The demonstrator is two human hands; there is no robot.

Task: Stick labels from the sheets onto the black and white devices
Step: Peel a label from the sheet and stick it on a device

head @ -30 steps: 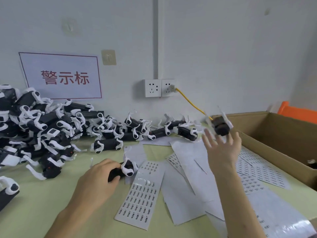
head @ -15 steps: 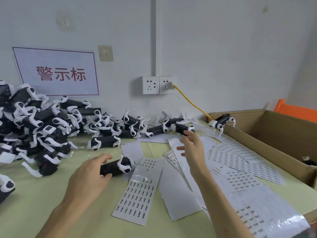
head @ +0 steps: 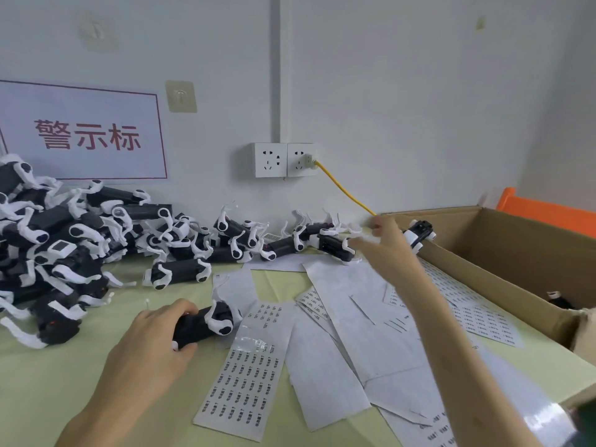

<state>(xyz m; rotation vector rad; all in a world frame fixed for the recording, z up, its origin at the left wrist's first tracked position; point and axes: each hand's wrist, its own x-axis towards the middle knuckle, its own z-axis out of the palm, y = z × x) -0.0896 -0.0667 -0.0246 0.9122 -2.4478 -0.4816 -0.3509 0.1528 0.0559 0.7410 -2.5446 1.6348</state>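
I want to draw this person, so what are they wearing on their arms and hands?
Nothing that shows: no sleeves, gloves, watch or bracelet. The left hand and right hand are bare, right down to the picture's edge. The right hand is blurred, so a ring could be missed.

Two bare hands and forearms, seen from the person's own head.
The left hand (head: pixel 151 343) and left forearm (head: pixel 106 404) fill the lower left of the frame. The right hand (head: pixel 387 250) lies right of centre, and the long right forearm (head: pixel 451 350) runs to the lower right edge. Both arms are uncovered as far as they show, and the right hand is motion-blurred.
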